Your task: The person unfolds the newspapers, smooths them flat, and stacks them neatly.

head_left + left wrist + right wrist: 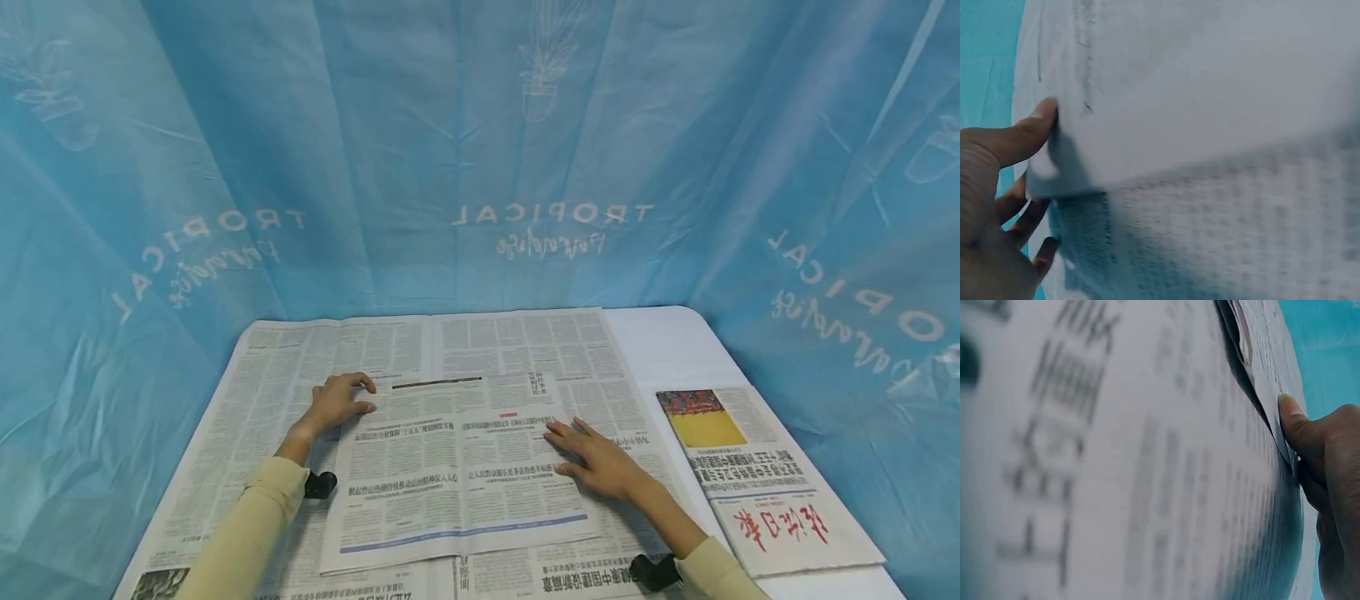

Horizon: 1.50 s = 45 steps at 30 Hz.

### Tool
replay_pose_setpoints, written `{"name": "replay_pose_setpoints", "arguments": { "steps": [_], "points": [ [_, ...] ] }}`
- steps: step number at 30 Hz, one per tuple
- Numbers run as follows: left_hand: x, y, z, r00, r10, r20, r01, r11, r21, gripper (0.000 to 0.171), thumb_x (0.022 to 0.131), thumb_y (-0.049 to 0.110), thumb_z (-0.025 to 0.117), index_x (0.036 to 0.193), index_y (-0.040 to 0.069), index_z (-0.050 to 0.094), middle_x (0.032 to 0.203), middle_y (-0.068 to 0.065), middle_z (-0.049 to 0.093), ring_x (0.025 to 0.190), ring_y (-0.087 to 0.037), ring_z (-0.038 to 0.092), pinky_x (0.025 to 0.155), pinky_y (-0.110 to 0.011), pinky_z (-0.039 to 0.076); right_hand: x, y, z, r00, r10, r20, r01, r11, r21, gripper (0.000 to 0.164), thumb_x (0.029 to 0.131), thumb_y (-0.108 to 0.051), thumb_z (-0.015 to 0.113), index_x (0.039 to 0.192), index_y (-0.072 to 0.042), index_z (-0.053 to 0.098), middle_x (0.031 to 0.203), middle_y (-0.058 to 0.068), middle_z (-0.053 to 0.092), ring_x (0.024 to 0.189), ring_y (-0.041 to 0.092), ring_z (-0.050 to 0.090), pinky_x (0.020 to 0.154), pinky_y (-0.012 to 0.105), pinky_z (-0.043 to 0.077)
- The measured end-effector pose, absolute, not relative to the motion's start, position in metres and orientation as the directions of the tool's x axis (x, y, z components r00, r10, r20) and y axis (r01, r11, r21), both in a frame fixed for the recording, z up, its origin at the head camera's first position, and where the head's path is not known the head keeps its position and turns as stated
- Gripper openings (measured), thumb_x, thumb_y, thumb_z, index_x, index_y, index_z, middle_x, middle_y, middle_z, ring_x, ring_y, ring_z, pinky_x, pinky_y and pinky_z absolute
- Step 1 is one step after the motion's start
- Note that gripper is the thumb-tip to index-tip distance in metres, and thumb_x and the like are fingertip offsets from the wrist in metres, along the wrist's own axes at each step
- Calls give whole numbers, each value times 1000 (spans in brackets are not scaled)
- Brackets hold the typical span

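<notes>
A folded newspaper [408,467] lies on larger spread newspaper sheets, a fold line running down its middle. At its far left corner, my left hand [336,402] has the thumb and index finger apart in a loose curve. In the left wrist view, the thumb [1032,128] touches the paper's edge near a slightly raised corner. On the right edge rests my right hand [600,462], fingers spread. The right wrist view has its thumb [1291,419] on the edge of layered sheets [1257,394]; part of the fingers is hidden there.
Spread newspaper sheets [285,367] cover much of the white table [660,342]. Another folded newspaper [780,500], with a yellow and red picture and red lettering, lies at the right. Blue printed curtains [390,167] hang behind and at both sides.
</notes>
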State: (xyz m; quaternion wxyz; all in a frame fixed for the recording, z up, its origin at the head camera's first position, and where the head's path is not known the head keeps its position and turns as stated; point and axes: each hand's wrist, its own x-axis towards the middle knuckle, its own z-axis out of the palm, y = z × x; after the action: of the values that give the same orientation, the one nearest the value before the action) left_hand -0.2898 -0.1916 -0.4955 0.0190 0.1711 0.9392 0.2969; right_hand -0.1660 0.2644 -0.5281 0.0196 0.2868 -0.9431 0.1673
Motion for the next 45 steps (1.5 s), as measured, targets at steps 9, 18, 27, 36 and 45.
{"name": "replay_pose_setpoints", "arguments": {
  "steps": [9, 18, 27, 36, 45],
  "points": [
    [-265, -197, -508, -899, 339, 278, 422, 839, 342, 20, 80, 17, 71, 99, 15, 64, 120, -16, 52, 109, -42, 41, 85, -60, 26, -165, 276, -527, -854, -509, 112, -514, 787, -342, 60, 87, -46, 55, 139, -19, 42, 146, 1, 35, 133, 40, 28, 100, 55, 31],
    [-232, -206, -499, -757, 594, 273, 636, 765, 100, 52, 78, -9, 63, 121, 18, 57, 128, -12, 52, 116, -33, 48, 86, -57, 35, -181, 279, -517, -783, -580, 227, -622, 742, -249, 45, 87, -5, 59, 131, -9, 51, 137, 11, 46, 126, 30, 42, 105, 48, 27],
    [-217, -200, -504, -629, 738, 243, 735, 667, -122, 57, 80, 8, 68, 132, 21, 49, 130, -13, 51, 114, -30, 53, 87, -52, 42, -193, 288, -522, -745, -652, 140, -654, 756, 34, 68, 81, -2, 63, 142, -13, 35, 145, 9, 36, 130, 28, 37, 104, 44, 31],
    [-211, -208, -504, -672, 721, 169, 703, 692, -161, 59, 82, 8, 66, 135, 22, 45, 136, -10, 46, 119, -29, 50, 92, -50, 40, -199, 282, -524, -708, -694, 133, -689, 720, 85, 63, 85, -8, 62, 141, -10, 35, 144, 11, 38, 130, 29, 38, 103, 44, 33],
    [-208, -208, -498, -753, 639, 155, 653, 755, 59, 46, 87, 4, 59, 127, 24, 54, 135, -10, 49, 120, -32, 48, 89, -52, 39, -203, 277, -523, -720, -688, 87, -683, 726, 79, 66, 86, -16, 63, 143, -11, 31, 146, 10, 34, 133, 28, 34, 106, 43, 29]
  ]
}}
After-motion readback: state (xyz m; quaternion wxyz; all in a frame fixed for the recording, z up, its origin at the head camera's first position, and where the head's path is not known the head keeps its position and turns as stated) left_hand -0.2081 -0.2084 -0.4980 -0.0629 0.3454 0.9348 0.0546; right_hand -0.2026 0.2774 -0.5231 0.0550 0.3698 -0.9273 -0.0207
